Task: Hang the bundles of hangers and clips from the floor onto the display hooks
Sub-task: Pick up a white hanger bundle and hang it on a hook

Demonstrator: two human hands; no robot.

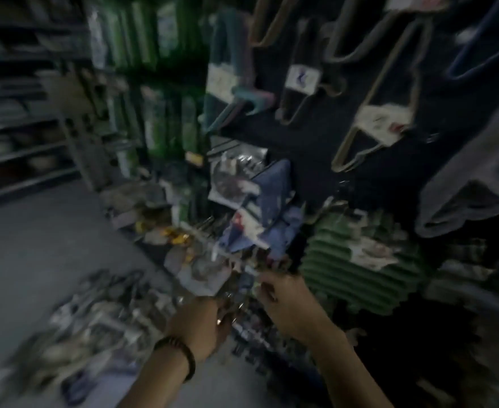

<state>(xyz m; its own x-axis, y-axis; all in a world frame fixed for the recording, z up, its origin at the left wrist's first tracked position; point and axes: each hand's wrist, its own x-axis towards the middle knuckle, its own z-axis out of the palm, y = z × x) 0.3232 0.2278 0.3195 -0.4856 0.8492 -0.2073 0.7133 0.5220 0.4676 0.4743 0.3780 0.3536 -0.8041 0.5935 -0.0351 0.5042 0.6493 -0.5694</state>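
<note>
The view is dark and blurred. Both of my hands are low at the display's foot, holding a shiny packet of clips (236, 293) between them. My left hand (201, 325), with a dark bead bracelet on its wrist, grips the packet's lower part. My right hand (283, 301) pinches its upper edge with curled fingers. On the floor to the left lies a heap of packets and bundles (95, 319). On the dark display panel above hang bundles of hangers (372, 125) with white labels. Blue clip packets (269, 201) hang just above my hands.
Green ribbed bundles (357, 269) sit low on the right. Green packaged goods (160, 83) fill the display to the left. Grey shelving (15, 136) runs along the far left beside a bare grey floor (36, 237). A grey bundle (478, 184) hangs at the right edge.
</note>
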